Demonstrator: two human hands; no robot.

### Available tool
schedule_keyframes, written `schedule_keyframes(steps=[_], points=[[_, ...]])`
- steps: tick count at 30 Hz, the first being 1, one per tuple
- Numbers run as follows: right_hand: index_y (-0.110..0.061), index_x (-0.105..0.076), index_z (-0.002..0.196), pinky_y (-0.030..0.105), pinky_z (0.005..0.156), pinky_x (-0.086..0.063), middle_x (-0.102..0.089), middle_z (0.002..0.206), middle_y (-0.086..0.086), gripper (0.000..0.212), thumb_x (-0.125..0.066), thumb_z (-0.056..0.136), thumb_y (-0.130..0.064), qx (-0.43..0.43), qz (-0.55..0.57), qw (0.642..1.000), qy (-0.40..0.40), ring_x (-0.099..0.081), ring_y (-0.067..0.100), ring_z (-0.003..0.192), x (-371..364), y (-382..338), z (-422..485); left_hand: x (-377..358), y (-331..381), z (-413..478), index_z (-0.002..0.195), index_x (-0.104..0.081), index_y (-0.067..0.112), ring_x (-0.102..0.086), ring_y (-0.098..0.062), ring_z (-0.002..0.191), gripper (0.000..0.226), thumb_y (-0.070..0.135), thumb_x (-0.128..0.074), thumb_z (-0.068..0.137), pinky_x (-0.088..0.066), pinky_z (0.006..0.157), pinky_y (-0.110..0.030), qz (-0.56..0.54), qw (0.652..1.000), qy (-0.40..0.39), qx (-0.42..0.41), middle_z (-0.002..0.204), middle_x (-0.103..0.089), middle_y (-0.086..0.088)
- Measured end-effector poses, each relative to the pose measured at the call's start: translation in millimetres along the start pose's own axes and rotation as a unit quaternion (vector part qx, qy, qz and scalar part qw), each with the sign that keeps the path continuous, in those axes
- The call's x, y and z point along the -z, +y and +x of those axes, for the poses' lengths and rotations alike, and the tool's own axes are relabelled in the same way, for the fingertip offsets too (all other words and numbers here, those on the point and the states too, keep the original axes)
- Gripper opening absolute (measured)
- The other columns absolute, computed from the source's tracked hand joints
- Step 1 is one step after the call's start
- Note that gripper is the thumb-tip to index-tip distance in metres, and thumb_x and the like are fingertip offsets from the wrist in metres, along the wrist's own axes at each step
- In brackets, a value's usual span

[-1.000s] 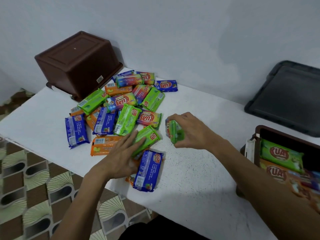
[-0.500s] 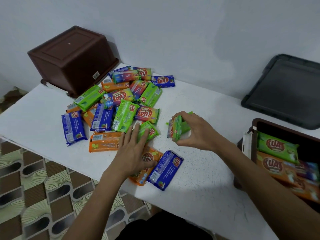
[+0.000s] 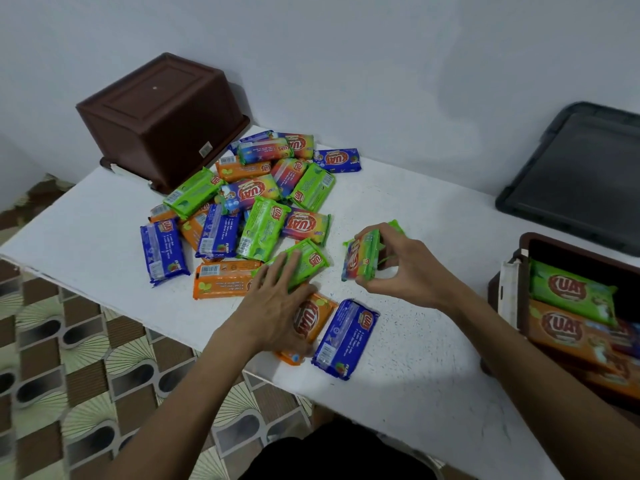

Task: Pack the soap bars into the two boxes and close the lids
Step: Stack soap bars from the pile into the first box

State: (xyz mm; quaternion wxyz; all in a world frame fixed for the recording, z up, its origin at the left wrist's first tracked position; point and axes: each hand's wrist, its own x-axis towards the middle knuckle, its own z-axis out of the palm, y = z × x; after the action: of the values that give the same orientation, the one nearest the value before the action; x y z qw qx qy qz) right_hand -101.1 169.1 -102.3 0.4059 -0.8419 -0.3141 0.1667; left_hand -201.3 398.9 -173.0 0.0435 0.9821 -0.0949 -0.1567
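Observation:
Several wrapped soap bars (image 3: 256,202) in green, blue, orange and rainbow wrappers lie heaped on the white table (image 3: 398,358). My right hand (image 3: 405,268) holds a small stack of bars (image 3: 363,254) on edge, a rainbow one outermost. My left hand (image 3: 277,306) lies flat over a green bar (image 3: 310,259) and an orange bar (image 3: 313,317); whether it grips either is not clear. A blue bar (image 3: 346,337) lies just right of it. An open brown box (image 3: 519,271) at the right edge holds green and orange bars. A second brown box (image 3: 162,119) sits upside down at the back left.
A dark grey lid (image 3: 575,181) leans against the white wall at the back right. The table's front edge runs diagonally, with patterned floor tiles (image 3: 69,358) below on the left. My dark clothing shows at the bottom.
My left hand slid forward over the green bar and onto the orange bar. My right hand keeps its stack upright in about the same spot. The blue bar near the front edge has shifted right.

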Motion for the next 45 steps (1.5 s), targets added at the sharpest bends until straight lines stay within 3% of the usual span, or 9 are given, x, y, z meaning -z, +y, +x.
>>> schedule_keyframes(steps=[6,14,17,21,29,35,40,43,45], points=[[-0.022,-0.053,0.119,0.015,0.076,-0.055,-0.063,0.104,-0.015,0.053,-0.081,0.074,-0.027,-0.024,0.027,0.999,0.007,-0.063,-0.001,0.094,-7.8,-0.6,-3.1,-2.2,-5.7,-0.4,0.135,-0.041,0.039,0.017,-0.029,0.148,0.095,0.092,-0.051,0.057,0.013,0.114,-0.047,-0.016,0.997,0.064,-0.031,0.162,0.009,-0.009],[-0.031,-0.046,0.122,0.030,0.073,-0.060,-0.059,0.113,-0.004,0.057,-0.069,0.080,0.001,-0.111,0.156,0.981,0.037,-0.064,0.014,0.100,-18.4,1.8,-9.3,-2.4,-7.0,-0.9,0.119,-0.045,0.035,-0.036,-0.021,0.119,0.081,0.092,-0.046,0.062,-0.033,0.101,-0.044,-0.025,0.990,0.118,-0.074,0.129,-0.048,-0.002],[-0.031,-0.049,0.119,0.025,0.070,-0.058,-0.060,0.115,-0.002,0.055,-0.067,0.082,0.005,-0.135,0.205,0.967,0.061,-0.064,0.014,0.101,-19.0,0.9,-11.9,-0.8,-7.5,-0.2,0.114,-0.045,0.033,-0.041,-0.016,0.104,0.076,0.090,-0.044,0.064,-0.031,0.087,-0.033,-0.030,0.990,0.116,-0.081,0.115,-0.054,0.004],[-0.025,-0.052,0.121,0.042,0.077,-0.061,-0.063,0.118,0.003,0.049,-0.067,0.085,0.003,-0.166,0.269,0.946,0.072,-0.068,0.018,0.103,-18.0,3.8,-14.8,14.2,-6.5,6.0,0.114,-0.051,0.026,-0.046,-0.013,0.098,0.056,0.068,-0.058,0.078,-0.033,0.080,-0.027,-0.072,0.990,0.080,-0.090,0.112,-0.054,0.005],[-0.022,-0.057,0.111,0.039,0.071,-0.061,-0.067,0.110,-0.001,0.037,-0.062,0.087,0.005,-0.168,0.342,0.918,0.109,-0.070,0.018,0.099,0.4,-2.1,-30.3,53.0,-6.7,10.0,0.112,-0.062,0.030,-0.053,-0.006,0.095,0.032,0.045,-0.068,0.084,-0.050,0.084,-0.029,-0.220,0.970,0.090,-0.047,0.104,-0.054,0.013],[-0.014,-0.055,0.089,0.034,0.060,-0.056,-0.070,0.101,0.011,0.019,-0.073,0.083,-0.011,-0.188,0.377,0.891,0.167,-0.073,0.031,0.089,29.0,-2.9,-47.4,74.4,14.1,9.2,0.102,-0.059,0.028,-0.065,0.001,0.091,0.036,0.054,-0.063,0.077,-0.055,0.074,-0.021,-0.415,0.894,0.169,0.011,0.102,-0.068,0.014],[-0.014,-0.050,0.072,0.031,0.058,-0.052,-0.072,0.081,0.012,0.027,-0.077,0.072,-0.015,-0.172,0.410,0.873,0.202,-0.071,0.032,0.081,60.8,3.0,-73.8,83.5,65.3,18.1,0.112,-0.058,0.014,-0.071,-0.016,0.090,0.040,0.034,-0.068,0.080,-0.060,0.072,-0.029,-0.593,0.780,0.198,0.026,0.098,-0.072,-0.002],[-0.013,-0.055,0.090,0.032,0.059,-0.055,-0.072,0.079,0.007,0.023,-0.072,0.077,-0.005,-0.153,0.428,0.862,0.226,-0.071,0.029,0.079,83.4,7.4,-98.1,89.0,102.1,23.6,0.124,-0.056,0.021,-0.072,-0.022,0.088,0.038,0.020,-0.065,0.087,-0.060,0.071,-0.033,-0.658,0.727,0.197,0.005,0.095,-0.073,-0.007],[-0.016,-0.053,0.117,0.035,0.063,-0.058,-0.072,0.084,0.006,0.042,-0.066,0.083,0.004,-0.153,0.421,0.865,0.225,-0.071,0.026,0.081,100.3,11.3,-116.1,90.7,125.6,28.0,0.127,-0.055,0.025,-0.072,-0.024,0.086,0.038,0.016,-0.063,0.090,-0.060,0.071,-0.034,-0.677,0.708,0.201,-0.011,0.093,-0.073,-0.010]])
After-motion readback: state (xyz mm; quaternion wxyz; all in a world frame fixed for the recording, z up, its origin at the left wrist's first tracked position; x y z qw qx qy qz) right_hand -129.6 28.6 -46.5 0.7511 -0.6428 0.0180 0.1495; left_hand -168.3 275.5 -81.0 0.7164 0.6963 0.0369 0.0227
